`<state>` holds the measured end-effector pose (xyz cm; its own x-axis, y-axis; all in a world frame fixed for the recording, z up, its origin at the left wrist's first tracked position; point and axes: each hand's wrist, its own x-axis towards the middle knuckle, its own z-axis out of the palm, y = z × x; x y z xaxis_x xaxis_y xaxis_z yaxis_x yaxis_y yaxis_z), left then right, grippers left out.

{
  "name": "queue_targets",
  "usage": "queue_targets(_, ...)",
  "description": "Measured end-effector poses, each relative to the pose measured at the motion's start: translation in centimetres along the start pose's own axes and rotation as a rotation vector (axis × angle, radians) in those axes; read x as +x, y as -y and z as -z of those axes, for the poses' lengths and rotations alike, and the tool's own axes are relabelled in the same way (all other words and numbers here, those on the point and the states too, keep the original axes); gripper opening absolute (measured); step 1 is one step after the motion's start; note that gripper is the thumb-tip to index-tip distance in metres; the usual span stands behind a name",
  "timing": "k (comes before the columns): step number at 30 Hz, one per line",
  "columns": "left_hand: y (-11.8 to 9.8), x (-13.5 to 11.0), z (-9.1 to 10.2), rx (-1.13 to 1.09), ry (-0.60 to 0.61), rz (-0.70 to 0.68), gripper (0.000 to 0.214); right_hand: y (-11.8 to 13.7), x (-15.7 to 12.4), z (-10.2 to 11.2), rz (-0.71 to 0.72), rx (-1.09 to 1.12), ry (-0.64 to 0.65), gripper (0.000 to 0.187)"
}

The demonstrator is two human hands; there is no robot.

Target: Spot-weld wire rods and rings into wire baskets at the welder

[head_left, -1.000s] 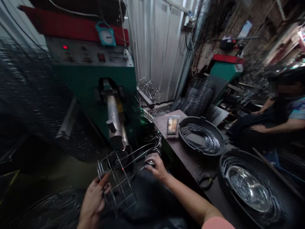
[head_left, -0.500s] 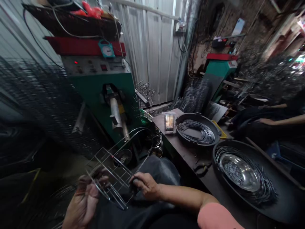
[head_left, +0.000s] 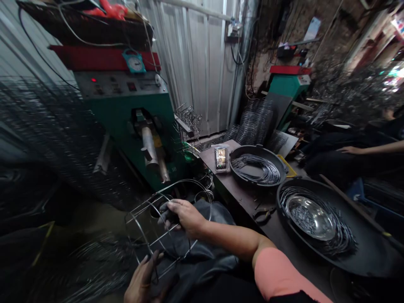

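A round-ended wire rack (head_left: 141,230) of thin shiny rods is held tilted over my lap, below the green machine's nozzle. My right hand (head_left: 184,216) is closed on its upper side, with darkened fingertips curled around the rods. My left hand (head_left: 143,273) grips the rack's near lower edge between thumb and fingers; part of that hand is in shadow. One large hoop of the rack curves behind my right wrist. A dark apron (head_left: 208,256) covers my lap beneath it.
The green machine (head_left: 110,113) with a metal nozzle (head_left: 150,145) stands ahead. On the bench to the right are a phone (head_left: 221,158), pliers (head_left: 261,216), a black pan (head_left: 232,164) of wire rings and a larger pan (head_left: 372,256) holding a steel bowl (head_left: 328,223). A person's hand (head_left: 352,150) shows far right.
The wire rack has been turned, so its hoops now face me instead of its grid. My right hand has moved up; my left hand has shifted right and lower.
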<state>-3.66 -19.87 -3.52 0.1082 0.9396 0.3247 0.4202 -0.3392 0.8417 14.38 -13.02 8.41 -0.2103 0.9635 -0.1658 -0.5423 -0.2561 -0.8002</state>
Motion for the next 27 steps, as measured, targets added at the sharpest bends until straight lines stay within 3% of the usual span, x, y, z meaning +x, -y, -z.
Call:
queue_targets(3, -0.4, 0.2, 0.2, 0.045, -0.012, 0.013, 0.052, 0.2, 0.5, 0.1, -0.063, 0.031, -0.029, 0.02)
queue_targets(10, -1.4, 1.0, 0.9, -0.072, 0.079, 0.28, 0.054, 0.9, 1.4, 0.4, -0.227, 0.071, -0.091, 0.025)
queue_targets(14, -1.7, 0.9, 1.2, -0.124, 0.009, 0.397, 0.058, 1.2, 1.8, 0.5, -0.283, -0.02, -0.035, 0.032)
queue_targets(17, -2.4, 0.9, 1.6, -0.159, -0.079, 0.424, 0.055, 1.8, 1.7, 1.2, -0.304, -0.211, 0.049, 0.037)
queue_targets(19, -3.0, 1.1, 2.0, -0.211, -0.165, 0.441, 0.054, 2.5, 1.0, 2.1, -0.241, -0.384, 0.089, 0.032)
queue_targets(21, -3.5, 1.5, 2.2, -0.309, -0.239, 0.499, 0.055, 3.4, -0.1, 3.5, -0.092, -0.553, 0.088, 0.02)
queue_targets(24, -4.1, 2.1, 2.6, -0.462, -0.253, 0.585, 0.048, 4.3, -2.4, 6.5, 0.146, -0.709, 0.012, 0.019)
queue_targets(27, -4.9, 2.8, 2.9, -0.54, -0.262, 0.589, 0.04, 4.3, -4.6, 10.0, 0.265, -0.758, -0.134, 0.024)
